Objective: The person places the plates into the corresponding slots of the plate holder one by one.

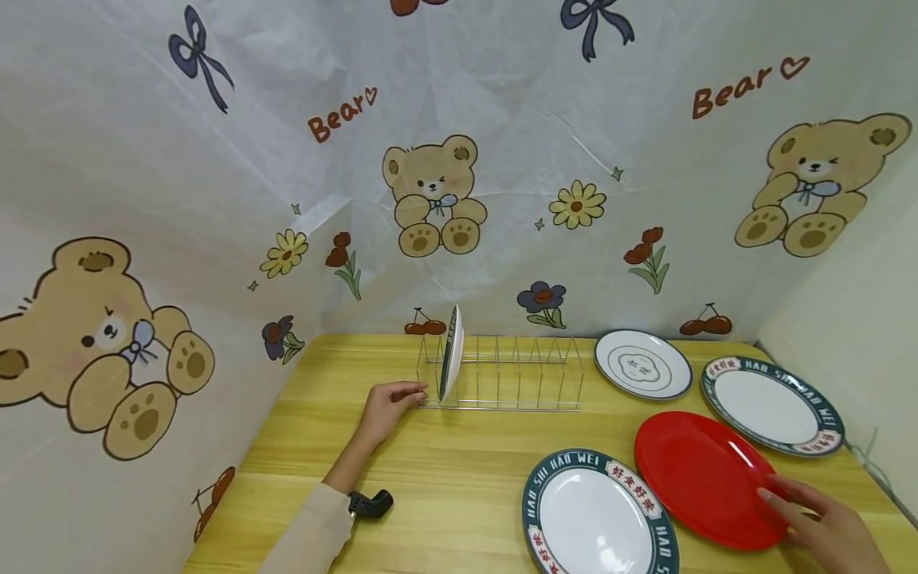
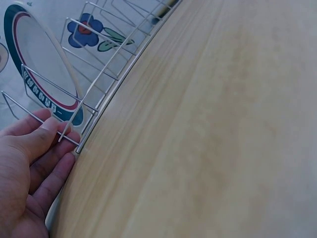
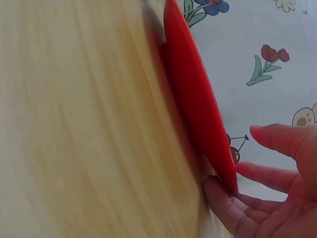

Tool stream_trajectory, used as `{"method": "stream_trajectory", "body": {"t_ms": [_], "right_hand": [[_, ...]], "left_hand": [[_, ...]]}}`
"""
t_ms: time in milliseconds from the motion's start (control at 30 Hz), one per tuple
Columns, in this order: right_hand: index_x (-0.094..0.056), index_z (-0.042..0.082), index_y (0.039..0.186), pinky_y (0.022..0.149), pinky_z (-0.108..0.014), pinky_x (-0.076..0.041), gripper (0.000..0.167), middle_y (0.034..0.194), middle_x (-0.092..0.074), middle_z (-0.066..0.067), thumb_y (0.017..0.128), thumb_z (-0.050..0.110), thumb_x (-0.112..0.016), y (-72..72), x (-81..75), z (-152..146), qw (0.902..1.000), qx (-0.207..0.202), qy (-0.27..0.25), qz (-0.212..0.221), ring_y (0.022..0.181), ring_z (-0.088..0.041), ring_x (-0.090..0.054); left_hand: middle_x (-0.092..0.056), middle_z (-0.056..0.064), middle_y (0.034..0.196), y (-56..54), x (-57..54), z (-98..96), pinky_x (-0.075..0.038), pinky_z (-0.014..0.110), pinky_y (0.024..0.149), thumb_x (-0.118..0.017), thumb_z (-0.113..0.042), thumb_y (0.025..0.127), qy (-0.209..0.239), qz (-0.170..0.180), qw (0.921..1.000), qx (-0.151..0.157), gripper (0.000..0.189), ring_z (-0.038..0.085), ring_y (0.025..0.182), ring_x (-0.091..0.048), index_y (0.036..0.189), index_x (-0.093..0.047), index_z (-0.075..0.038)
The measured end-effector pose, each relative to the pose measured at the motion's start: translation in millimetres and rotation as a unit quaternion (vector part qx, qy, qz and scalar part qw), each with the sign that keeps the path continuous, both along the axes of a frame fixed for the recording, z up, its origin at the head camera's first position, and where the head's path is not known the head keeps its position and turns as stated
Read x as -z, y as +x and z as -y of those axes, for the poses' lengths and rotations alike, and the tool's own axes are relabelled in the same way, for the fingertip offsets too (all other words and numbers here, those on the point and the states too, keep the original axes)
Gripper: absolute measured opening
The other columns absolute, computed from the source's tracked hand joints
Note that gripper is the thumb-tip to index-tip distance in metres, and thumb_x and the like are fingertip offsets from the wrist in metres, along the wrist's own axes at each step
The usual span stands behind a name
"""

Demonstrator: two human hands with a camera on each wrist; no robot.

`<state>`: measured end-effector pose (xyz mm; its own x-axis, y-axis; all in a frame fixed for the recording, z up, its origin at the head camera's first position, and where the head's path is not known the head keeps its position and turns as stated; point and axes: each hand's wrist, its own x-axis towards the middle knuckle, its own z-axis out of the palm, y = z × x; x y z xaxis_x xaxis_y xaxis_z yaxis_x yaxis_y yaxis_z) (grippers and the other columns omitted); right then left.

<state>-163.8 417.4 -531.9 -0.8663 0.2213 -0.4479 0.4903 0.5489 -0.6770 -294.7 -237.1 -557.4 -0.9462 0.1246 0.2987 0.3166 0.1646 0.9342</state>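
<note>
My left hand (image 1: pixel 390 408) pinches the wire at the left end of a metal dish rack (image 1: pixel 516 409). Close beside its fingertips, a white plate with a dark green lettered rim (image 2: pixel 44 54) stands on edge in the rack. At the lower right, my right hand (image 1: pixel 825 522) is at the near right edge of a red plate (image 1: pixel 706 478). From the right wrist view, some fingers (image 3: pixel 225 203) reach under the rim of the red plate, another touches it from above, and the uppermost digit is apart from it.
A green-rimmed plate (image 1: pixel 595 518) lies left of the red one, and a similar plate (image 1: pixel 770 402) lies behind it. A small white plate with a thin dark rim (image 1: pixel 643 364) lies right of the rack. A bear-print cloth (image 1: pixel 516 279) hangs behind the wooden table (image 1: pixel 430 494).
</note>
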Motion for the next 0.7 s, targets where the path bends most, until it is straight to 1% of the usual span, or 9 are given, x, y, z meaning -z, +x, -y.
{"method": "stream_trajectory", "body": {"t_ms": [67, 167, 300, 367, 433, 533, 600, 633, 700], "right_hand": [[-0.027, -0.013, 0.151, 0.073, -0.039, -0.063, 0.091, 0.141, -0.03, -0.047, 0.097, 0.049, -0.065, -0.4, 1.2, 0.1, 1.0, -0.003, 0.008, -0.001, 0.096, -0.038, -0.062], [-0.027, -0.011, 0.152, 0.071, -0.037, -0.063, 0.091, 0.139, -0.03, -0.046, 0.095, 0.044, -0.071, -1.3, 3.6, -0.4, 0.9998, -0.005, 0.019, -0.006, 0.1, -0.043, -0.058], [-0.028, -0.008, 0.153, 0.068, -0.031, -0.06, 0.089, 0.14, -0.031, -0.046, 0.09, 0.028, -0.08, -3.8, 7.2, -2.2, 0.9997, -0.003, 0.019, -0.016, 0.097, -0.038, -0.059], [-0.028, -0.006, 0.154, 0.069, -0.03, -0.059, 0.09, 0.142, -0.031, -0.045, 0.088, 0.025, -0.081, -5.4, 9.1, -3.7, 0.9998, -0.001, 0.01, -0.017, 0.097, -0.035, -0.06], [-0.028, -0.005, 0.155, 0.07, -0.031, -0.06, 0.092, 0.144, -0.03, -0.044, 0.087, 0.026, -0.082, -7.4, 10.9, -5.5, 0.9999, 0.0, 0.004, -0.016, 0.096, -0.034, -0.061], [-0.025, -0.003, 0.156, 0.075, -0.035, -0.063, 0.095, 0.147, -0.027, -0.044, 0.087, 0.027, -0.082, -8.3, 13.4, -9.3, 0.9999, -0.008, -0.009, -0.012, 0.1, -0.037, -0.061], [-0.024, -0.002, 0.157, 0.077, -0.037, -0.064, 0.094, 0.149, -0.024, -0.044, 0.088, 0.026, -0.082, -7.5, 14.6, -11.9, 0.9997, -0.009, -0.022, -0.009, 0.1, -0.036, -0.063], [-0.023, -0.001, 0.157, 0.077, -0.037, -0.064, 0.093, 0.15, -0.023, -0.044, 0.089, 0.025, -0.081, -6.6, 14.7, -13.0, 0.9995, -0.011, -0.027, -0.008, 0.102, -0.038, -0.062], [-0.021, -0.002, 0.157, 0.078, -0.037, -0.064, 0.089, 0.15, -0.02, -0.044, 0.092, 0.019, -0.078, -2.9, 7.7, -9.3, 0.999, -0.012, -0.042, -0.006, 0.1, -0.036, -0.063]], "left_hand": [[-0.074, 0.02, 0.11, -0.2, -0.2, 0.0, -0.062, 0.029, 0.082, -0.074, -0.008, 0.092, 0.0, 0.001, 1.0, 0.0, 0.022, 0.037, 0.101, -0.072, 0.112, -0.077, 0.001], [-0.074, 0.02, 0.11, 0.3, -1.1, 0.5, -0.062, 0.029, 0.082, -0.074, -0.008, 0.093, 0.002, 0.004, 1.0, -0.002, 0.022, 0.037, 0.101, -0.072, 0.112, -0.077, 0.001], [-0.074, 0.02, 0.11, 1.7, -3.1, 0.6, -0.062, 0.028, 0.081, -0.074, -0.009, 0.093, 0.005, 0.006, 1.0, -0.005, 0.022, 0.036, 0.099, -0.073, 0.113, -0.077, 0.001], [-0.074, 0.02, 0.11, 2.4, -3.8, 0.6, -0.062, 0.027, 0.08, -0.074, -0.009, 0.092, 0.003, 0.002, 1.0, -0.009, 0.022, 0.034, 0.099, -0.073, 0.112, -0.077, 0.001], [-0.074, 0.02, 0.11, 2.9, -4.1, 0.4, -0.062, 0.027, 0.079, -0.074, -0.009, 0.092, 0.002, -0.002, 0.9999, -0.01, 0.022, 0.033, 0.099, -0.073, 0.112, -0.077, 0.001], [-0.075, 0.019, 0.11, 3.3, -2.1, 0.5, -0.061, 0.025, 0.079, -0.075, -0.009, 0.092, -0.002, -0.005, 0.9999, -0.011, 0.022, 0.03, 0.099, -0.073, 0.112, -0.077, 0.001], [-0.075, 0.018, 0.109, 3.5, -0.2, 0.2, -0.061, 0.025, 0.078, -0.075, -0.009, 0.092, -0.005, -0.005, 0.9999, -0.011, 0.022, 0.029, 0.098, -0.073, 0.111, -0.078, 0.001], [-0.075, 0.018, 0.109, 3.8, 0.4, 0.3, -0.061, 0.026, 0.079, -0.076, -0.009, 0.091, -0.007, -0.004, 0.9999, -0.011, 0.022, 0.029, 0.098, -0.073, 0.111, -0.078, 0.001], [-0.075, 0.018, 0.109, 4.4, 0.6, 0.0, -0.061, 0.025, 0.078, -0.075, -0.008, 0.091, -0.008, -0.001, 0.9999, -0.013, 0.022, 0.032, 0.098, -0.073, 0.111, -0.077, 0.001]]}}
